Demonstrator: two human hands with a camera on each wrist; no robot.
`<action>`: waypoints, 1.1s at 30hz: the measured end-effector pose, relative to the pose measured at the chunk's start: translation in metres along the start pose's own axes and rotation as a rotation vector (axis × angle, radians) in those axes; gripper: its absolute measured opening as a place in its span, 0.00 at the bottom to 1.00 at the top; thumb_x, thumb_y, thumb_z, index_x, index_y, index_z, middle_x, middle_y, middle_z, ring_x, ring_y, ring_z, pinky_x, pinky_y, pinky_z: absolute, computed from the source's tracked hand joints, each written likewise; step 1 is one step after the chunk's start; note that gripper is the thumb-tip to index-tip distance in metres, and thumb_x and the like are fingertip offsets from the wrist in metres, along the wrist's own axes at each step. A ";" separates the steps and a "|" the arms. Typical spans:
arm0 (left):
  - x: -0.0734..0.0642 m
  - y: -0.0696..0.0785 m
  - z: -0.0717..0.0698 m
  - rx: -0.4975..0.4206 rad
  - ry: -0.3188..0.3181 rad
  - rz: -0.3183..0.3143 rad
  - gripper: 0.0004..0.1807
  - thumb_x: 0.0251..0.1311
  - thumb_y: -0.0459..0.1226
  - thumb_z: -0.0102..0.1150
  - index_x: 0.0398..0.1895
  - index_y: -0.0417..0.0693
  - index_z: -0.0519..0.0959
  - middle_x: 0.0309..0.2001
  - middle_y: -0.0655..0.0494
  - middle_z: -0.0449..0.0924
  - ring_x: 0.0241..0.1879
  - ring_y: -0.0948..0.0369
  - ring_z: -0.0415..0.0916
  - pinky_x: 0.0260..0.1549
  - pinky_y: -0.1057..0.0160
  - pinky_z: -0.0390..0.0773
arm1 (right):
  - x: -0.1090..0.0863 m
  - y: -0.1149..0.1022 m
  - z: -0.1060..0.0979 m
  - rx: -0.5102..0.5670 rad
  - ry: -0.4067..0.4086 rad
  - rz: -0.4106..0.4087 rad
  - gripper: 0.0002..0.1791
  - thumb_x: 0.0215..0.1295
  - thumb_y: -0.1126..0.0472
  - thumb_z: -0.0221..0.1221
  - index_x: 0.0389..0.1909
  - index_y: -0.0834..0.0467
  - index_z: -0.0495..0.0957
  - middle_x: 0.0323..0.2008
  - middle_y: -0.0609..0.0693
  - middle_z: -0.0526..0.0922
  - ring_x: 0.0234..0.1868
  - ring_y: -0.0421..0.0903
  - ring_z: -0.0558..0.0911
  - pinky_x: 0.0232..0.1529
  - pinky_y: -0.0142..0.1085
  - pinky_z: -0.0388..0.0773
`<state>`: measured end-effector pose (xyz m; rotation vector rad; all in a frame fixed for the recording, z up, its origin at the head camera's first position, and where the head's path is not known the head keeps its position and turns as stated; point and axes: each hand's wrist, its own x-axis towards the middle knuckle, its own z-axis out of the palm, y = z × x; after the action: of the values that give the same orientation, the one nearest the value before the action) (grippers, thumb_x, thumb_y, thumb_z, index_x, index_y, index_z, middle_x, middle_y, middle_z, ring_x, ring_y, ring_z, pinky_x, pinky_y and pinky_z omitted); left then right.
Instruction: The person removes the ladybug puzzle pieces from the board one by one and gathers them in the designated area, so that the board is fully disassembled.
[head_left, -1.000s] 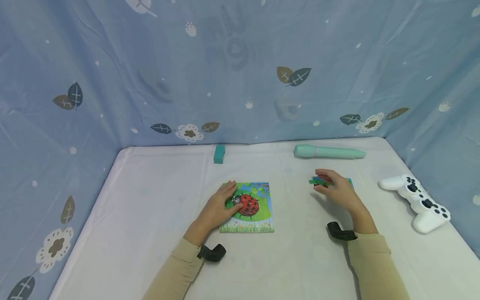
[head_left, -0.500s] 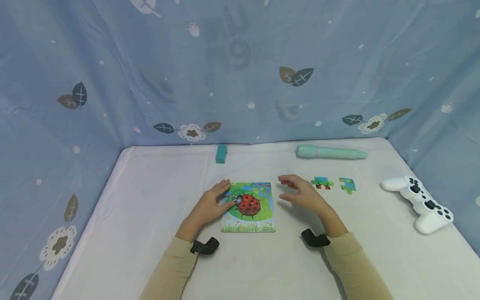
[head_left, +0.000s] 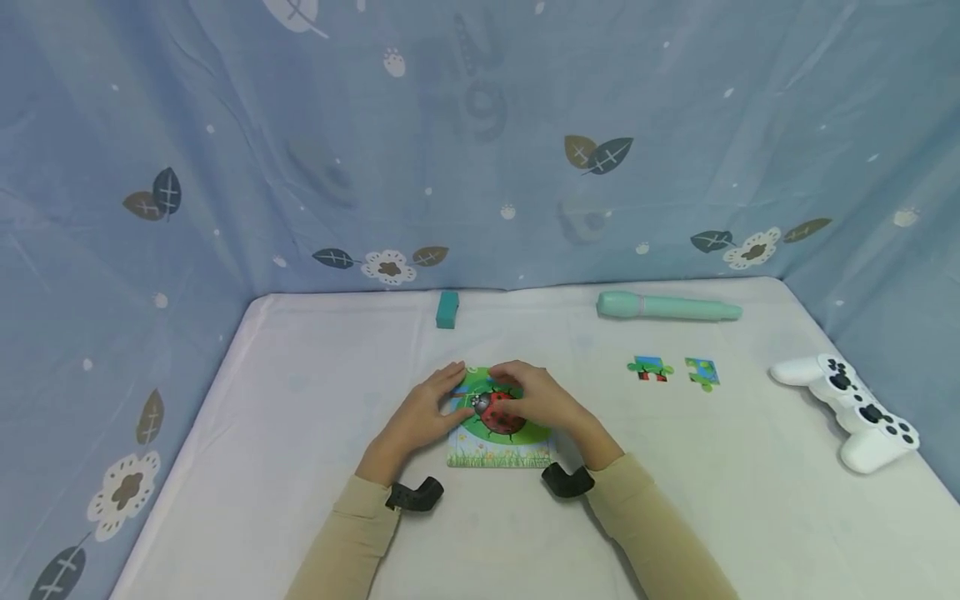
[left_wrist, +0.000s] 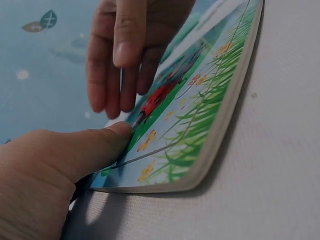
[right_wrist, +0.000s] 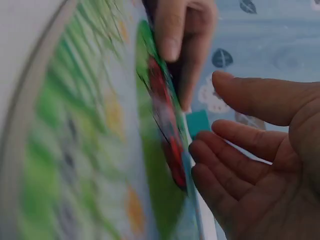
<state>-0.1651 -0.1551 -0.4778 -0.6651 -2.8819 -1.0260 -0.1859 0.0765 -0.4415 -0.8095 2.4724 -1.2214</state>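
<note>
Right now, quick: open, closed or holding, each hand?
Left hand: open, thumb resting on the ladybug puzzle.
Right hand: open, fingers apart from the thumb over the puzzle, holding nothing.

Puzzle [head_left: 468, 457]: red, black-spotted ladybug [head_left: 504, 424] on green. Controller [head_left: 846, 404]: white. Backdrop [head_left: 465, 192]: blue, leaf-and-flower print. Sleeves [head_left: 341, 542]: beige.

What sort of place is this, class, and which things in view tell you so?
Probably a small curtained-off tabletop recording space: patterned blue cloth hangs behind and beside a white-covered table, and a black device sits at each wrist.
</note>
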 end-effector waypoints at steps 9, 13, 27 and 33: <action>-0.003 0.004 -0.002 0.014 0.008 0.015 0.38 0.57 0.48 0.64 0.67 0.38 0.66 0.69 0.46 0.62 0.69 0.48 0.58 0.68 0.48 0.60 | 0.004 0.002 0.018 -0.082 0.016 -0.065 0.19 0.62 0.63 0.61 0.52 0.64 0.75 0.53 0.57 0.75 0.51 0.51 0.77 0.50 0.41 0.78; -0.003 0.005 -0.003 0.028 0.016 0.027 0.38 0.57 0.47 0.63 0.67 0.37 0.65 0.69 0.45 0.62 0.69 0.47 0.58 0.68 0.48 0.60 | 0.005 0.003 0.022 -0.141 0.033 -0.077 0.17 0.61 0.62 0.62 0.49 0.63 0.77 0.53 0.56 0.73 0.52 0.51 0.75 0.50 0.42 0.77; 0.000 0.002 -0.001 0.055 0.028 0.014 0.40 0.57 0.49 0.63 0.68 0.37 0.63 0.70 0.44 0.61 0.70 0.47 0.57 0.67 0.47 0.61 | 0.009 0.002 0.025 -0.173 0.039 -0.042 0.16 0.59 0.61 0.64 0.47 0.60 0.76 0.52 0.56 0.70 0.52 0.51 0.70 0.53 0.45 0.74; -0.001 0.003 -0.001 0.045 0.018 -0.005 0.40 0.56 0.49 0.63 0.68 0.38 0.63 0.70 0.44 0.61 0.70 0.47 0.56 0.67 0.47 0.61 | 0.009 0.002 0.026 -0.145 0.035 -0.027 0.16 0.58 0.60 0.65 0.46 0.60 0.76 0.54 0.56 0.66 0.54 0.52 0.66 0.54 0.46 0.73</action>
<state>-0.1631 -0.1540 -0.4754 -0.6425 -2.8833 -0.9601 -0.1818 0.0555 -0.4587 -0.8682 2.6110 -1.0832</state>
